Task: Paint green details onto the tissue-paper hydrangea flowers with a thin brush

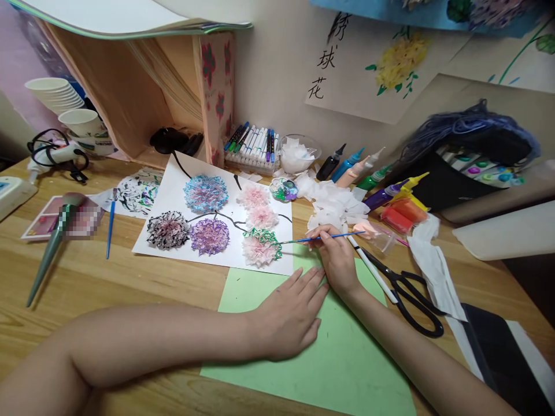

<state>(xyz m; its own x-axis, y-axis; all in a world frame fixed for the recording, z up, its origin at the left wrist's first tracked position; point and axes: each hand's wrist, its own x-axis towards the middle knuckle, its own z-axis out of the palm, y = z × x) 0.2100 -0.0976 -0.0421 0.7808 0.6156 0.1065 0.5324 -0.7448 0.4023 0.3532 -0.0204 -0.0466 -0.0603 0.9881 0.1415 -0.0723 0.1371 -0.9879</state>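
Both arms are bare from the bottom edge of the view up to the fingertips — no sleeve, cuff or glove shows anywhere along them. The left hand (289,315) carries no ring, and behind it the wrist has no watch, strap or bracelet; its forearm is broad and smooth, unmarked along its whole visible length. The fingernails on that hand are short and plain, with no polish that can be made out. The right hand (336,257) is likewise unadorned — no ring on the fingers that show, nothing around the wrist just below it. Its forearm is slimmer in view and equally bare.
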